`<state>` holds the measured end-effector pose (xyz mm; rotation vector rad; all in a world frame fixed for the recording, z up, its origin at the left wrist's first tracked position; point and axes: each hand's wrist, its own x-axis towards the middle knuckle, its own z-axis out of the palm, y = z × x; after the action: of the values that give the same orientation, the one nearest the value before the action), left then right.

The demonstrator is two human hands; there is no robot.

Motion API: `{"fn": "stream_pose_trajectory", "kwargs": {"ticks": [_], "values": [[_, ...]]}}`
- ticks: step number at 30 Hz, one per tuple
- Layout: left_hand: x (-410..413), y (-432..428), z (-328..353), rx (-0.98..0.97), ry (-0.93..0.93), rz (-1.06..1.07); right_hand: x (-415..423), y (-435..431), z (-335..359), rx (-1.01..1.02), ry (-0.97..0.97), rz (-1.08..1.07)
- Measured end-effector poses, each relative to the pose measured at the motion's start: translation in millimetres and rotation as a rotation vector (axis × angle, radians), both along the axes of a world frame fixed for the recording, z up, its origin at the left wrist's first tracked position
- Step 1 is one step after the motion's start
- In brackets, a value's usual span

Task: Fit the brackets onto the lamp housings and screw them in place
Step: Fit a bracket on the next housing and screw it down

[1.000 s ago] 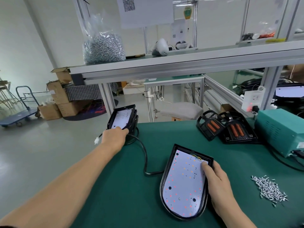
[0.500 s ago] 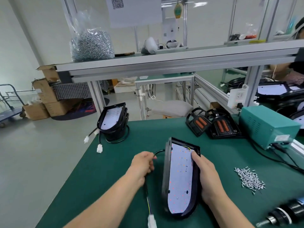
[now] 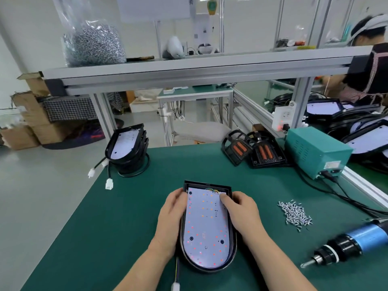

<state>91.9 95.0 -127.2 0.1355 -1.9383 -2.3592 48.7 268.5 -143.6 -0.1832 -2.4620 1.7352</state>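
Observation:
A black lamp housing (image 3: 206, 227) with a white LED board lies flat, face up, on the green table right in front of me. My left hand (image 3: 171, 219) grips its left rim. My right hand (image 3: 241, 213) holds the right rim, thumb on the board's top corner. The housing's cable with a white plug (image 3: 175, 287) trails toward me. Two black brackets (image 3: 255, 151) with orange parts lie at the back right. Loose screws (image 3: 295, 214) sit in a pile to the right. An electric screwdriver (image 3: 346, 246) lies at the right front.
A stack of more housings (image 3: 127, 147) stands at the table's back left, its white plugs hanging over the edge. A teal power box (image 3: 315, 151) with cables sits at the right. A bag of screws (image 3: 94, 45) rests on the shelf above. A person works at the far right.
The housing went from standing on its edge to lying flat, face up. My left hand let go of the cable and took the housing's left rim.

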Motion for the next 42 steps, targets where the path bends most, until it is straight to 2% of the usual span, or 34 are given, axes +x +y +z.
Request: {"fn": "stream_pose_trajectory", "kwargs": {"ticks": [3, 10, 14, 17, 20, 23, 27, 32, 36, 42], "values": [[-4, 2, -12, -0.195, 0.066, 0.093, -1, 4, -2, -0.037, 0.016, 0.011], [-10, 7, -5, -0.292, 0.097, 0.294, 3, 3, 8, -0.118, 0.019, 0.133], [-7, 10, -3, -0.424, 0.025, 0.321, 9, 4, 11, -0.101, 0.029, 0.12], [2, 7, -3, -0.517, 0.001, 0.264, 15, 4, 12, -0.108, 0.012, 0.098], [14, -2, -9, -0.737, 0.08, 0.085, 22, 3, 13, -0.121, -0.017, 0.084], [19, -9, -14, -0.849, 0.129, 0.02, 25, 4, 17, -0.095, -0.067, 0.129], [16, -8, -18, -0.863, 0.132, 0.008, 6, 19, 32, -0.024, -0.164, 0.166], [10, -7, -23, -0.833, 0.142, 0.059, -69, 54, 57, 0.17, -0.002, -0.121], [8, -5, -23, -0.815, 0.14, 0.074, -127, 56, 61, -0.119, -0.139, -0.085], [9, -7, -20, -0.783, 0.144, 0.061, -167, 36, 52, -0.394, -0.249, -0.1]]}}
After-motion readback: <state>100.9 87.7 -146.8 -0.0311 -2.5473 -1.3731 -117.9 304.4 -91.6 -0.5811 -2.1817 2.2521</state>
